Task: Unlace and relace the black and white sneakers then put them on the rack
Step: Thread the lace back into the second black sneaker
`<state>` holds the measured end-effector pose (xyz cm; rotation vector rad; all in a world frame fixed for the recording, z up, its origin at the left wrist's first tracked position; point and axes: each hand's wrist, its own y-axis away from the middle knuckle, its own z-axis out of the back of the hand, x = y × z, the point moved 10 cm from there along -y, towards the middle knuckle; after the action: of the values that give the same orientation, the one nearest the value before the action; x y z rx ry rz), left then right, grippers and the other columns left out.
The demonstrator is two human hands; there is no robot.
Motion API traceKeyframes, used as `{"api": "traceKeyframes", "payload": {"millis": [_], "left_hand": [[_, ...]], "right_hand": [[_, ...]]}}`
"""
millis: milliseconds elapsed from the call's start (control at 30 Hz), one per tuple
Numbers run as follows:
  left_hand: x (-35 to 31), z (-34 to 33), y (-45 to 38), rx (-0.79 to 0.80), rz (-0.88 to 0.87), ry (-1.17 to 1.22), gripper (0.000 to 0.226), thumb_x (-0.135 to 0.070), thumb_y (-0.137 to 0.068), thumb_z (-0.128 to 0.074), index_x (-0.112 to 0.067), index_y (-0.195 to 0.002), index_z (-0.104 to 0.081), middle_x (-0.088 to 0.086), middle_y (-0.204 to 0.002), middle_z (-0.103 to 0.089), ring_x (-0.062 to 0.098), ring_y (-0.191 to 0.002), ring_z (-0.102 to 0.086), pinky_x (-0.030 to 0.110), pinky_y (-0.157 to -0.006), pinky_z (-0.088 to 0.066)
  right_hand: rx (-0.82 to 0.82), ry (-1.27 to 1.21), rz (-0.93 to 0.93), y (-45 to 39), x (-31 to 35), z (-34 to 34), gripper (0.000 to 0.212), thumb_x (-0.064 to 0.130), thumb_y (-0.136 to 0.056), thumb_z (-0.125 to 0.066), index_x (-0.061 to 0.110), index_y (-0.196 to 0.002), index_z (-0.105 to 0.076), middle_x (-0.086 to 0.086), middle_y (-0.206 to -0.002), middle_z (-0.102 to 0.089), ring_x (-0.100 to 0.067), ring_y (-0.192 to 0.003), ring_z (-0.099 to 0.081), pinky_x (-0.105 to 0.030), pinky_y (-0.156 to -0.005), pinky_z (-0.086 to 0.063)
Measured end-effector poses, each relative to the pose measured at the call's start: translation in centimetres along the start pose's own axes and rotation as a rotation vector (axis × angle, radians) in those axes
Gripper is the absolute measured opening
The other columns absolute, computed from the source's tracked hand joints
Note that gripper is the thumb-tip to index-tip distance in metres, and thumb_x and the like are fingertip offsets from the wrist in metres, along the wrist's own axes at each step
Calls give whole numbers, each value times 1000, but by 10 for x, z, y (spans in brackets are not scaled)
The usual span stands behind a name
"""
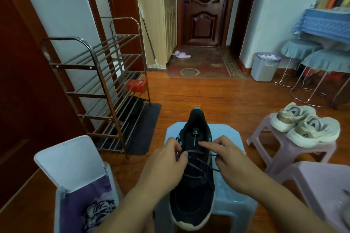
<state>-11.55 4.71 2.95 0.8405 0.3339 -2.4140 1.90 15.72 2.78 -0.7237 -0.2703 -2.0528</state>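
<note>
Both forearms reach in from the bottom edge, converging over a black sneaker (193, 185) that lies toe toward the camera on a pale blue stool (231, 191), heel pointing away.

Left hand (166, 164): back of hand up, fingers curled, thumb and forefinger pinched on the dark lace (198, 152) at the shoe's left eyelet row.

Right hand (233, 161): back of hand up, forefinger stretched out with its tip on the tongue (195, 136); the other fingers are curled and pinch the lace's right end.

Lace runs taut between the two hands across the upper eyelets; lower crossings slack over the vamp.

Markings: small teal triangle logo on the tongue with a word under it, too small to read. Teal trim at eyelets and heel tab. Sole edge off-white.

Metal shoe rack (98, 85) stands to the left against the wall, a red box (136, 85) on a middle tier, dark shoes on a lower one.

Pair of cream sneakers (305, 125) sits on a pink stool (269, 143) to the right, same triangle logo on the nearer tongue.

Lidded bin (72, 164), lid up, at lower left
</note>
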Motion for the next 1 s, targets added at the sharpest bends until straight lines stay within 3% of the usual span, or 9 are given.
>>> {"api": "traceKeyframes", "payload": {"millis": [100, 200, 367, 500, 700, 833, 900, 1000], "left_hand": [[0, 4, -4, -1, 3, 33, 19, -45, -93, -67, -31, -87, -57, -9, -78, -64, 6, -75, -61, 38, -71, -56], [-2, 8, -9, 18, -29, -5, 21, -39, -96, -66, -29, -78, -59, -8, -77, -63, 8, -73, -59, 36, -69, -54], [18, 45, -14, -58, 7, -266, 10, -36, -102, -55, -32, -95, -59, -12, -91, -55, 1, -78, -52, 22, -64, -43], [80, 92, -13, -151, 224, -311, 9, -34, -101, -57, -30, -95, -62, -4, -83, -60, 16, -76, -58, 39, -72, -55], [108, 112, -6, -200, 303, -330, 18, -33, -100, -59, -27, -83, -60, 2, -75, -62, 23, -70, -60, 35, -64, -51], [98, 93, -8, -122, 231, -207, 2, -32, -96, -66, -34, -97, -67, -9, -90, -68, 11, -85, -61, 33, -75, -54], [89, 83, -7, -83, 180, -52, 20, -20, -96, -68, -34, -111, -69, -18, -96, -68, -2, -91, -60, 22, -76, -50], [66, 86, -7, -157, 79, 129, 21, -18, -94, -70, -37, -101, -76, -24, -93, -70, -7, -90, -63, 11, -76, -44]], "right_hand": [[0, 14, 7, 1, 1, 1, 59, 5, -101, -40, 42, -147, -45, 23, -110, -37, 6, -102, -46, -7, -83, -37], [-12, 67, 25, 2, 4, 5, 56, 9, -102, -37, 43, -147, -44, 17, -113, -39, 0, -98, -47, -10, -82, -39], [-30, 168, 48, 3, 11, 12, 54, 13, -102, -33, 43, -145, -46, 17, -118, -40, -3, -97, -46, -21, -81, -42], [-43, 230, 31, 3, 8, 18, 57, 8, -98, -34, 42, -141, -51, 13, -121, -46, -12, -108, -54, -28, -86, -46], [-23, 251, 43, 2, 13, 14, 57, 7, -98, -36, 41, -141, -50, 14, -124, -46, -13, -107, -55, -31, -88, -49], [-52, 215, -4, -1, 4, 18, 54, 6, -97, -37, 39, -135, -57, 12, -114, -47, -11, -103, -54, -32, -88, -48], [-51, 181, -6, -2, 5, 16, 56, 4, -97, -37, 39, -134, -58, 11, -109, -46, -9, -100, -52, -29, -88, -47], [-69, 130, 28, -2, 13, 12, 55, 2, -98, -39, 37, -137, -57, 13, -104, -41, -6, -94, -49, -26, -85, -46]]}}
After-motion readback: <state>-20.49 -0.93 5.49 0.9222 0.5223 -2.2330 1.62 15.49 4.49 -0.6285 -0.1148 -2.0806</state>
